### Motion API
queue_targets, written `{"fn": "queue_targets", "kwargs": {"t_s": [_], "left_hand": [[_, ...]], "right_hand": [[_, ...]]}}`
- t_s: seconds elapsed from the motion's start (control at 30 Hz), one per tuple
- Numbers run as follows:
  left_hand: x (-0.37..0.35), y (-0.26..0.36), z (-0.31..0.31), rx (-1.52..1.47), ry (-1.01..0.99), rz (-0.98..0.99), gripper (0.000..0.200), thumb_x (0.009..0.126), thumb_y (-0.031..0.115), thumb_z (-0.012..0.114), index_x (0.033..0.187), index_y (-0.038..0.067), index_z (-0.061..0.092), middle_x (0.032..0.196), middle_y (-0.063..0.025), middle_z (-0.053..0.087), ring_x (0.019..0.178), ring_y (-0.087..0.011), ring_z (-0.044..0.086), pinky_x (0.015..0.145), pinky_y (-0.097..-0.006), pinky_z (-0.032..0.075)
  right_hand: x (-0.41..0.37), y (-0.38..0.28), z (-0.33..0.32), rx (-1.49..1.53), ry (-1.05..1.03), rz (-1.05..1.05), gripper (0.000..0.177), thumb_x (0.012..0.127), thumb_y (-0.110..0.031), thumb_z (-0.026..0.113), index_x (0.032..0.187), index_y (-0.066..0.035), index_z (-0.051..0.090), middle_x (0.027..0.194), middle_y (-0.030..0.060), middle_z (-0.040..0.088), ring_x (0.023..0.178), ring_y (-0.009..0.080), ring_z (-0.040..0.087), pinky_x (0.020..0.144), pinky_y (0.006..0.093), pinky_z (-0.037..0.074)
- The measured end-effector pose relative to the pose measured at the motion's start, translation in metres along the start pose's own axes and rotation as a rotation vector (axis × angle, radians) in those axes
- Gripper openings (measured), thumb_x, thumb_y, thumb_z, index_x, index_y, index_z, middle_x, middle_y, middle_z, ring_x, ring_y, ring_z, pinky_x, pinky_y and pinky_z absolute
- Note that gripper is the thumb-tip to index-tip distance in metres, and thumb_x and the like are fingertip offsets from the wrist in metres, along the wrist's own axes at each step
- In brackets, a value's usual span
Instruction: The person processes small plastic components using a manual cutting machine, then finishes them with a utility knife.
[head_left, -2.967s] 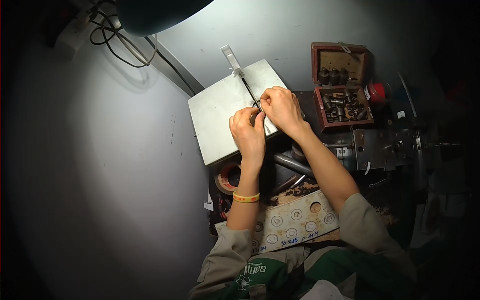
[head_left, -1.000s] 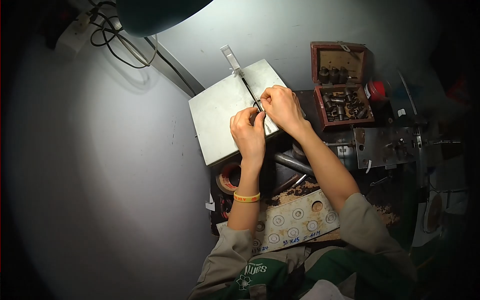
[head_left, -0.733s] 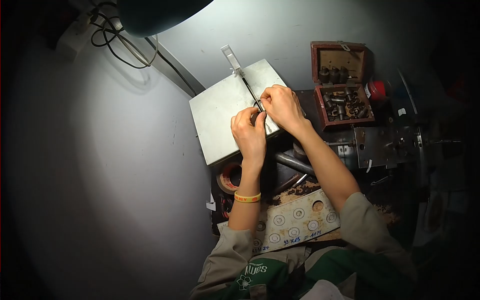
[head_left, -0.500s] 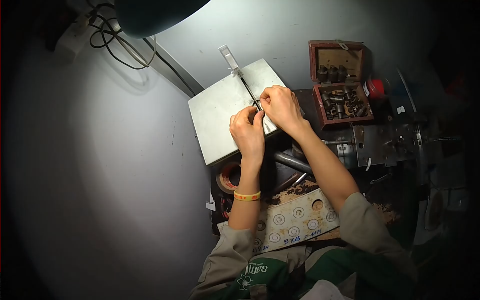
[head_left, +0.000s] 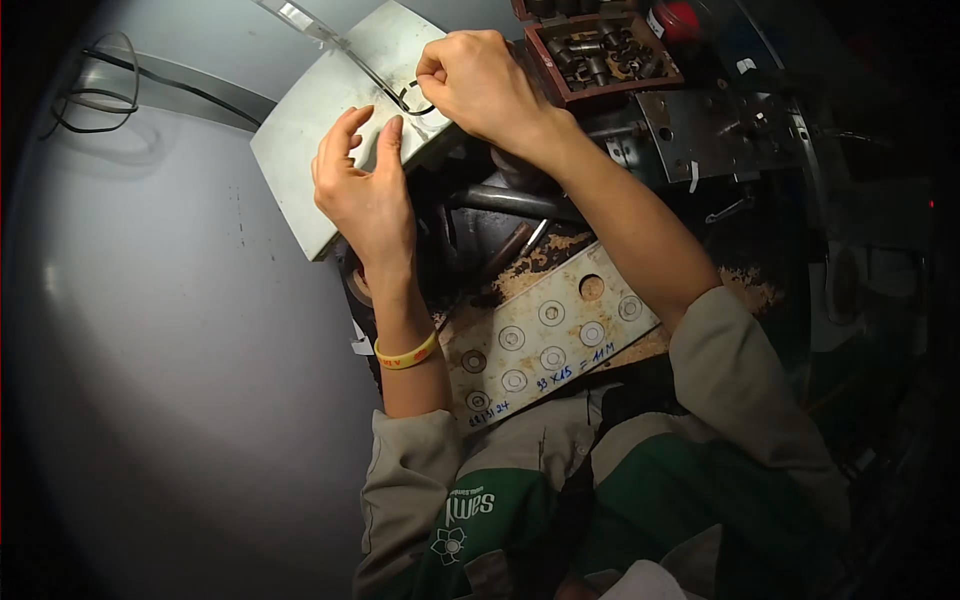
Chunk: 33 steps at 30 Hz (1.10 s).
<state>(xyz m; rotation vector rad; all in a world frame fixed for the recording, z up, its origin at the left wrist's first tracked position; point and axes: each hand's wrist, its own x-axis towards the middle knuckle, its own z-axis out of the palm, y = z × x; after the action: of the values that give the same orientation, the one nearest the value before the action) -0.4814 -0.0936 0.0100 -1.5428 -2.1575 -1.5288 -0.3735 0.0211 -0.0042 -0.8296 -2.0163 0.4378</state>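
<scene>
My right hand [head_left: 490,95] is over the near right part of a pale board [head_left: 300,155], thumb and fingers pinched together. A thin dark curved piece [head_left: 412,111] reaches toward those fingertips; it seems pinched there, though the fingers cover part of it. My left hand [head_left: 365,195], palm toward the board, has its thumb and fingers spread apart with nothing between them. Between the hands and the board's far side runs a thin dark rod [head_left: 375,77], with a clear plastic piece [head_left: 297,16] at its far end.
A red wooden box [head_left: 600,85] of dark metal parts stands at the upper right. Metal plates [head_left: 715,135] lie beyond my right forearm. Nearer me are a dark metal bar [head_left: 515,203] and a white plate with printed circles [head_left: 550,355]. A tape roll [head_left: 355,280] is partly behind my left wrist.
My left hand has opened and moved away from my right hand. The view has shifted, so the board and box sit higher and further left. The lamp has left the view.
</scene>
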Motion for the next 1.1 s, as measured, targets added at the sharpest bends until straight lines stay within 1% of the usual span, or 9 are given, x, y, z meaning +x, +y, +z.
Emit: {"fn": "queue_targets", "kwargs": {"t_s": [0.1,0.23,0.3,0.47,0.77,0.83,0.97,1.07,1.1], "left_hand": [[-0.034,0.014,-0.026,-0.108,-0.039,-0.022,0.02,0.086,0.012,0.072,0.103,0.002,0.07,0.104,-0.0066,0.07,0.087,-0.0126,0.058,0.078,-0.0267,0.046],[-0.095,0.007,-0.038,-0.185,-0.255,-0.024,0.015,0.089,0.003,0.066,0.103,0.0,0.069,0.107,-0.008,0.067,0.09,-0.0112,0.06,0.081,-0.0244,0.048],[-0.128,0.01,-0.033,-0.211,-0.402,-0.016,0.013,0.087,0.003,0.068,0.099,-0.002,0.068,0.104,-0.0111,0.067,0.096,-0.0185,0.062,0.084,-0.0293,0.048],[-0.202,0.031,-0.008,-0.262,-0.673,-0.077,0.014,0.082,0.003,0.071,0.095,-0.001,0.069,0.099,-0.0125,0.067,0.096,-0.0269,0.061,0.086,-0.035,0.047],[-0.248,0.085,0.067,-0.091,-0.616,0.257,0.025,0.076,0.003,0.072,0.1,0.005,0.067,0.111,-0.0072,0.063,0.093,-0.0264,0.058,0.08,-0.0368,0.043],[-0.249,0.081,0.082,-0.063,-0.635,0.357,0.022,0.077,0.005,0.071,0.098,0.005,0.067,0.109,-0.0061,0.065,0.093,-0.0258,0.059,0.079,-0.037,0.044],[-0.252,0.082,0.086,-0.209,-0.521,0.167,0.012,0.087,0.011,0.067,0.096,0.003,0.067,0.09,-0.0065,0.068,0.08,-0.023,0.063,0.072,-0.0321,0.048],[-0.259,0.097,0.07,-0.58,-0.635,-0.633,0.018,0.094,0.016,0.062,0.098,-0.001,0.066,0.084,-0.0049,0.068,0.075,-0.0146,0.062,0.067,-0.0257,0.048],[-0.263,0.095,0.069,-0.695,-0.657,-0.69,0.025,0.097,0.02,0.059,0.1,-0.004,0.066,0.084,-0.0039,0.067,0.074,-0.0081,0.061,0.067,-0.0217,0.048]], "right_hand": [[-0.057,-0.027,-0.081,0.067,-0.029,0.047,0.01,0.078,-0.01,0.066,0.078,0.0,0.068,0.067,0.0124,0.063,0.062,0.0253,0.064,0.059,0.0339,0.051],[-0.162,-0.023,-0.155,-0.011,-0.125,0.48,0.006,0.081,-0.004,0.07,0.085,0.0,0.069,0.07,0.0016,0.06,0.058,0.0051,0.052,0.053,0.0214,0.043],[-0.206,-0.007,-0.173,-0.103,-0.096,0.65,0.005,0.082,-0.002,0.069,0.086,0.0,0.068,0.075,0.0028,0.062,0.059,0.0054,0.053,0.053,0.0211,0.044],[-0.265,0.018,-0.188,-0.184,-0.094,0.701,0.006,0.082,-0.002,0.068,0.088,-0.001,0.067,0.079,0.0055,0.063,0.062,0.0113,0.06,0.056,0.024,0.049],[-0.274,0.041,-0.188,0.015,0.013,0.592,0.013,0.085,-0.01,0.069,0.093,0.0,0.065,0.083,0.0098,0.066,0.068,0.0188,0.066,0.059,0.0276,0.051],[-0.281,0.038,-0.199,0.056,-0.089,0.574,0.012,0.087,-0.01,0.068,0.093,0.0,0.066,0.084,0.0099,0.066,0.069,0.0185,0.066,0.059,0.0274,0.051],[-0.299,0.038,-0.208,0.156,-0.194,0.614,0.012,0.087,-0.011,0.067,0.094,-0.001,0.067,0.084,0.0089,0.066,0.07,0.0173,0.066,0.06,0.0271,0.052],[-0.306,0.033,-0.211,0.213,-0.217,0.678,0.013,0.087,-0.01,0.068,0.096,-0.002,0.068,0.087,0.0074,0.068,0.071,0.0146,0.066,0.062,0.0252,0.052],[-0.309,0.031,-0.21,0.303,-0.206,0.705,0.014,0.087,-0.01,0.068,0.097,-0.002,0.068,0.089,0.0073,0.069,0.072,0.0132,0.066,0.062,0.0246,0.052]]}}
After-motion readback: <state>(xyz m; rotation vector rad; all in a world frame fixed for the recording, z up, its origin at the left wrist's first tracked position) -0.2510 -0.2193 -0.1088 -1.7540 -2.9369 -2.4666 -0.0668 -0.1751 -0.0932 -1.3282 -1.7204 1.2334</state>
